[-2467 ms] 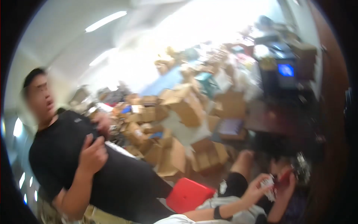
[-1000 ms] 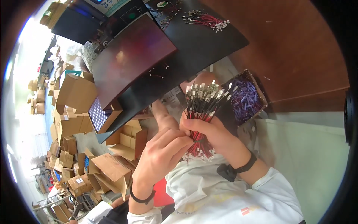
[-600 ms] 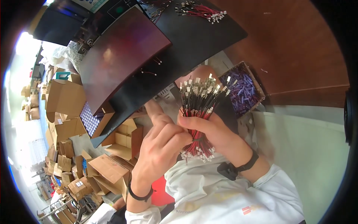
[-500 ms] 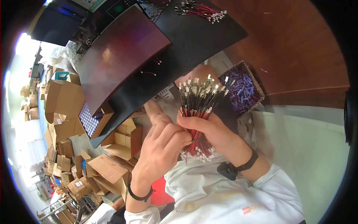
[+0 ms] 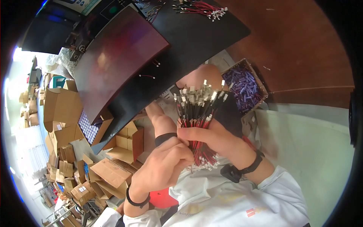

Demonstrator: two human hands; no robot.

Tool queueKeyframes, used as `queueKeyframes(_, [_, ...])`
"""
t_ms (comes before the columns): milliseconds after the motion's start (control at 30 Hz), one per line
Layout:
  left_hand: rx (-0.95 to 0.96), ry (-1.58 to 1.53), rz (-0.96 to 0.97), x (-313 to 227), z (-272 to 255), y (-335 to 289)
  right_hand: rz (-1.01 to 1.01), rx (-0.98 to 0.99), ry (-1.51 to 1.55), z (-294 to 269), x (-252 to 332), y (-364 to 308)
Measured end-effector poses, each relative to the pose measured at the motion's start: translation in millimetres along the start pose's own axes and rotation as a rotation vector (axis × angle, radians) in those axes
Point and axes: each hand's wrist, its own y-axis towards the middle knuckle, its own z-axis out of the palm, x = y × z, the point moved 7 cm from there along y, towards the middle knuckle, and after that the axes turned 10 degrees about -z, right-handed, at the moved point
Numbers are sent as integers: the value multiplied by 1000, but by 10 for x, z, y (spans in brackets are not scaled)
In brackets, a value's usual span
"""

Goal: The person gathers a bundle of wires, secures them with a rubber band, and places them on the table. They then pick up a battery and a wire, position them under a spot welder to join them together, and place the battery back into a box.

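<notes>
Wire bundle: we have a thick sheaf of thin wires (image 5: 194, 109) upright before us, above our lap, black in the upper part, red and black below, with pale metal tips fanning out on top and small white connectors clustered at the bottom.
Right grip: our right grip (image 5: 221, 142) is closed around the sheaf's middle from the right, thumb laid across the near side; the black lengths and tips rise above it and the white connectors show below.
Left grip: our left grip (image 5: 162, 162) is curled in, fingertips touching the sheaf's left side just below the right thumb; we cannot tell whether it pinches anything.
Wrists: we wear 1 black band on each, the right band (image 5: 252, 164) with a dark block near it.
Black surface: beyond our hands, the surface (image 5: 204, 38) carries 2 loose short wires (image 5: 147, 76) and, at its far end, a pile of red and black wires (image 5: 206, 10).
Dark red board: a glossy board (image 5: 124, 56) lies to the left of the 2 wires.
Purple pieces: to our right, an open box (image 5: 258, 78) holds many small purple cylinders (image 5: 242, 85).
Left side: we see open cardboard cartons (image 5: 113, 170).
</notes>
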Motion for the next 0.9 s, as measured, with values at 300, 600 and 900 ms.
queueKeyframes(300, [-33, 372, -150, -27, -292, -105, -229, 172, 278, -17, 161, -61])
queueKeyframes(600, [-2, -643, 411, -336, -205, -160, -185, 391, 585, 91, 101, -153])
queueKeyframes(900, [57, -773, 162, 81, 183, -280, -434, 475, 801, -94, 427, -212])
